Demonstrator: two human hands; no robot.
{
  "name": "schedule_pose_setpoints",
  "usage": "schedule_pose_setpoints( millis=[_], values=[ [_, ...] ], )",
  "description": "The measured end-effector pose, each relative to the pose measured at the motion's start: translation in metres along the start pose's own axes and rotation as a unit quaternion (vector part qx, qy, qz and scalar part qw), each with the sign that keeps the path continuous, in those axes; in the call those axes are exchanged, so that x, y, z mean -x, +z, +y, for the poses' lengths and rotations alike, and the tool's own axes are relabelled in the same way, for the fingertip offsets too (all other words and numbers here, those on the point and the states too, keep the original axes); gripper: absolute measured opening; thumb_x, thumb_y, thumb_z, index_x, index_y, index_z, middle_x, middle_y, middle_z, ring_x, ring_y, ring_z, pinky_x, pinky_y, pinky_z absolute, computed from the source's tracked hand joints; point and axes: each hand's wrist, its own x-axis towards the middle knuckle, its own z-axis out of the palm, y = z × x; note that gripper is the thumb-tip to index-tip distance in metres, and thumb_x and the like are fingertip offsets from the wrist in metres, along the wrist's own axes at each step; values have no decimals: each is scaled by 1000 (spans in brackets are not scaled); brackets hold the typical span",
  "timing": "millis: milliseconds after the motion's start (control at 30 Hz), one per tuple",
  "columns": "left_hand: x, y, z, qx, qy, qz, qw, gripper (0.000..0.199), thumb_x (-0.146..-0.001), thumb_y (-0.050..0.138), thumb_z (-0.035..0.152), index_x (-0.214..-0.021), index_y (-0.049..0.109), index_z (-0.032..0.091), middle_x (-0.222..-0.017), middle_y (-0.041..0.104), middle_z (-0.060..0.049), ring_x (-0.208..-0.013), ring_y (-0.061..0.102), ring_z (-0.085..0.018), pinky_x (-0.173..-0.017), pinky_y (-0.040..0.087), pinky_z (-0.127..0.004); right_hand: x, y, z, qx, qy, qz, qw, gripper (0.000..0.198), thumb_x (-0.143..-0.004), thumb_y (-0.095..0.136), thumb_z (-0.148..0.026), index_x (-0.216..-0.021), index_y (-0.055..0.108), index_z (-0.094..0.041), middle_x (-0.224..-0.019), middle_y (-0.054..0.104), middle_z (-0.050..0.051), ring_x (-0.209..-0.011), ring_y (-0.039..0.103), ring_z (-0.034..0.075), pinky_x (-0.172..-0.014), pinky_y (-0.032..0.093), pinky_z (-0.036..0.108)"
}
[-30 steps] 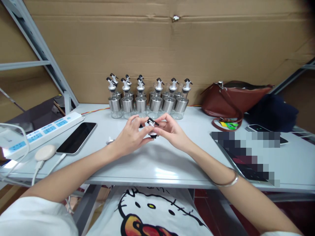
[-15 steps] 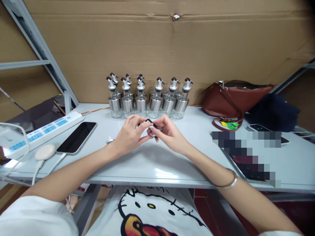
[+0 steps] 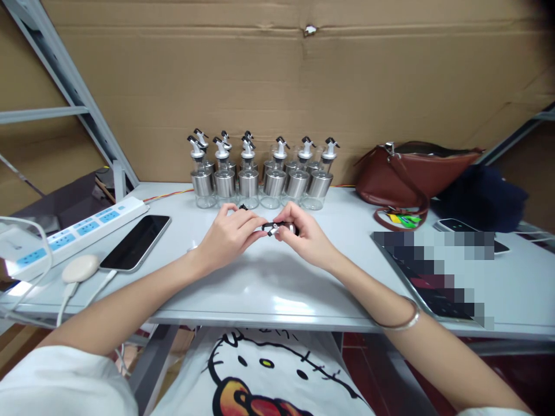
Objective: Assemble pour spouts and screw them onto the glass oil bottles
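Above the middle of the desk, a small black-and-white pourer spout (image 3: 272, 229) lies sideways between my hands. My right hand (image 3: 307, 238) is closed around its body, thumb and fingers pinching it. My left hand (image 3: 234, 234) is closed too, thumb and fingertip pressed on the spout's black end. Behind my left fingers a small black piece (image 3: 243, 207) shows, its kind unclear. A small whitish part (image 3: 192, 246) rests on the desk, mostly hidden by my left wrist. Beyond my hands stand several glass and steel bottles (image 3: 248, 184), many topped with similar spouts.
At left lie a power strip (image 3: 82, 234), a phone (image 3: 137, 242) and a round white charger (image 3: 80, 268) with cables. On the right are a brown handbag (image 3: 403, 173), a dark cap (image 3: 483, 199) and a partly pixelated tablet-like device (image 3: 427, 289). Cardboard (image 3: 260, 81) backs the desk.
The spout has turned from tilted to lying sideways, and its body is now further right in my right hand. My left fingers have moved down onto its black end.
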Motion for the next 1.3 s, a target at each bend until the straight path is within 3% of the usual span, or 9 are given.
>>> schedule_pose_setpoints(
  millis=[267, 433, 600, 833, 1033, 1300],
  values=[
    [-2, -4, 0, -12, 13, 2, 1000, 18, -97, 46, 25, -88, 59, 15, -76, 70, -2, -69, 62, -15, -78, 36, -33, 0, -1, -5, 5, -32, -26, 999, 13, -79, 46, -18, -92, 45, -20, -73, 54, -2, -61, 47, 12, -60, 35, 27],
    [-3, -3, 4, 0, 12, -20, 1000, 25, -97, 44, 26, -79, 57, 16, -73, 69, -1, -66, 59, -13, -80, 35, -32, 1, -1, -5, 35, -37, -43, 998, 11, -82, 44, -19, -93, 47, -20, -65, 48, -3, -59, 44, 13, -56, 32, 26],
    [-1, 0, 7, 50, -34, -31, 998, 28, -100, 37, 29, -83, 56, 16, -76, 69, -1, -69, 61, -14, -79, 37, -31, 1, -2, -5, 52, -55, -38, 996, 11, -83, 48, -19, -95, 46, -21, -67, 47, -4, -57, 43, 11, -55, 33, 25],
    [0, 0, 6, 95, -112, -54, 988, 33, -101, 33, 27, -84, 58, 16, -75, 68, 0, -65, 58, -12, -77, 36, -30, 2, -1, -3, 23, -54, -38, 998, 30, -80, 52, -16, -107, 41, -22, -73, 53, -2, -65, 50, 14, -62, 38, 27],
    [1, 2, 7, 120, -133, -69, 981, 38, -101, 30, 33, -85, 60, 16, -75, 69, -1, -63, 56, -12, -78, 35, -30, 2, -1, -4, 52, -74, -38, 995, 21, -84, 49, -18, -105, 44, -22, -73, 53, -2, -62, 49, 13, -59, 38, 27],
    [1, 1, 9, 148, -135, -88, 976, 38, -101, 29, 32, -82, 57, 16, -73, 66, 0, -64, 56, -11, -76, 36, -29, 2, -1, -5, 32, -51, -74, 995, 15, -84, 48, -20, -99, 45, -22, -76, 59, 0, -60, 50, 12, -54, 36, 25]
  ],
)
